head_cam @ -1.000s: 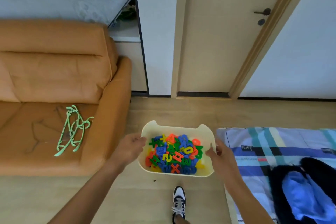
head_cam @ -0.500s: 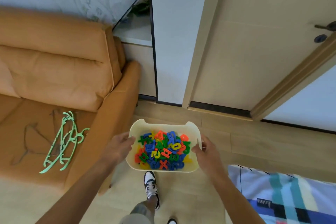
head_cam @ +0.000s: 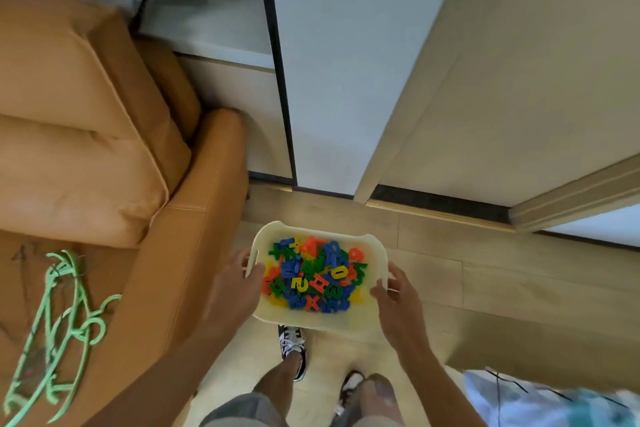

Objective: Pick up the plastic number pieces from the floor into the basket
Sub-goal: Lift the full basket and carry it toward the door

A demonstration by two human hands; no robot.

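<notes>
Both hands, left hand (head_cam: 233, 291) and right hand (head_cam: 400, 308), grip the basket (head_cam: 311, 322) of number pieces (head_cam: 313, 277) near the sofa (head_cam: 187, 246).

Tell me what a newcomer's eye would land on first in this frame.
The cream basket, heaped with bright plastic number pieces, is at centre frame, with the left hand and right hand gripping its two sides. An orange sofa fills the left of the view, with green hangers lying on its seat.

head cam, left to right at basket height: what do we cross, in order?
Hangers → sofa arm → left hand → basket → right hand.
</notes>
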